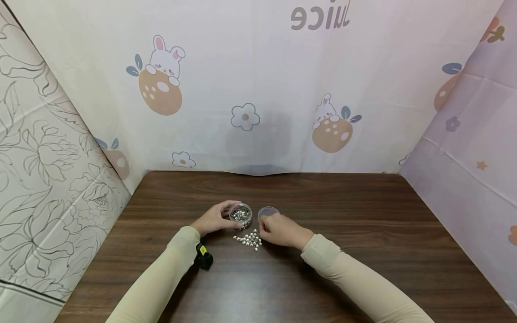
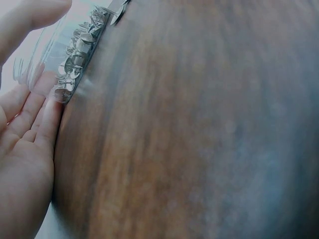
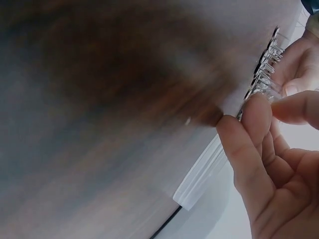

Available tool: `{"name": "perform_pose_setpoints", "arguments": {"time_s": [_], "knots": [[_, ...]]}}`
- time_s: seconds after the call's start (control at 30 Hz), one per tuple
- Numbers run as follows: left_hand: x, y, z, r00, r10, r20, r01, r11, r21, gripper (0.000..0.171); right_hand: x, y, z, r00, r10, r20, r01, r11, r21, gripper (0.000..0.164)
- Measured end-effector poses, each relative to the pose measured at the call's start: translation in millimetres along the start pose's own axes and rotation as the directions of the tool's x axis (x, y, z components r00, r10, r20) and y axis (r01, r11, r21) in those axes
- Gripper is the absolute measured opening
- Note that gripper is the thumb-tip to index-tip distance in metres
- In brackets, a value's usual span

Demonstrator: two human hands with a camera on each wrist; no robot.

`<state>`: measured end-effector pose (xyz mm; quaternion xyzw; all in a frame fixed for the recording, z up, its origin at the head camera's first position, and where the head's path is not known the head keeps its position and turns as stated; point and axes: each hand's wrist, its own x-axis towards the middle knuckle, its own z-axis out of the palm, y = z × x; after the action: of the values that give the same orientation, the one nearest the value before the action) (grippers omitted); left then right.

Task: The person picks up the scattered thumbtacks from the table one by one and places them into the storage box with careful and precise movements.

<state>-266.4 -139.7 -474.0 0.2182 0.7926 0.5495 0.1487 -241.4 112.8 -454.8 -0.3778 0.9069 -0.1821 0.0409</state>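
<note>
My left hand holds a round clear plastic box filled with silver thumbtacks, thumb on the near side and fingers behind. In the left wrist view, tacks show through its wall, and the palm lies beside it. A loose heap of thumbtacks lies on the table right in front of the box. At the heap's right edge is my right hand, its fingers curled and the thumb close to the fingertips. Whether a tack is between them is hidden. Behind this hand sits a round clear lid, partly covered.
Everything stands on a dark wood-grain table. A small black item with a yellow label shows beside the left sleeve. Printed cloth hangs along the table's back edge and at both sides.
</note>
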Motion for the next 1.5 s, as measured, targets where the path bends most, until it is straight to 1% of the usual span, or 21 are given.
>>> {"name": "perform_pose_setpoints", "arguments": {"time_s": [0.13,0.3,0.4,0.5,0.63,0.77,0.87,1.07,1.3,1.5], "knots": [[0.1,-0.7,-0.2,1.0,0.001,-0.004,-0.001,1.0,0.008,0.067,1.3,-0.1,-1.8,1.0,-0.001,0.004,0.001,0.999,0.034,0.01],[0.6,-1.7,-0.3,1.0,0.002,0.003,-0.002,1.0,-0.007,0.067,5.4,-1.2,-3.9,0.999,-0.027,-0.033,0.028,0.999,0.037,0.009],[0.5,-1.8,-0.3,1.0,-0.003,0.005,0.003,1.0,-0.014,0.067,8.4,-2.1,-5.6,0.999,-0.018,-0.043,0.02,0.999,0.049,0.008],[0.0,-1.7,-0.3,1.0,-0.009,0.006,0.009,1.0,-0.016,0.067,11.4,-3.2,-7.6,0.999,-0.007,-0.049,0.011,0.997,0.083,0.008],[-1.0,-0.3,-0.6,1.0,-0.009,0.011,0.009,1.0,-0.014,0.068,16.0,-5.0,-10.1,0.995,-0.011,-0.099,0.022,0.993,0.115,0.007],[-1.0,0.3,-0.6,1.0,-0.018,0.009,0.019,1.0,-0.025,0.068,21.0,-7.2,-11.9,0.987,-0.029,-0.161,0.047,0.993,0.108,0.006],[-0.6,-0.5,-0.3,1.0,-0.029,0.004,0.029,0.999,-0.036,0.067,24.5,-8.6,-12.6,0.983,-0.035,-0.181,0.055,0.992,0.109,0.005],[-0.2,-1.6,0.1,1.0,-0.03,0.005,0.03,0.999,-0.033,0.067,32.6,-8.0,-12.3,0.984,-0.023,-0.174,0.041,0.994,0.097,0.006],[-0.4,-1.3,0.2,1.0,-0.024,0.008,0.025,0.999,-0.038,0.065,40.3,-7.5,-11.7,0.982,-0.031,-0.184,0.048,0.995,0.092,0.008],[0.0,0.4,-0.4,0.999,-0.032,0.009,0.033,0.999,-0.039,0.064,42.4,-7.1,-11.0,0.987,0.005,-0.163,0.012,0.994,0.105,0.008]]}}
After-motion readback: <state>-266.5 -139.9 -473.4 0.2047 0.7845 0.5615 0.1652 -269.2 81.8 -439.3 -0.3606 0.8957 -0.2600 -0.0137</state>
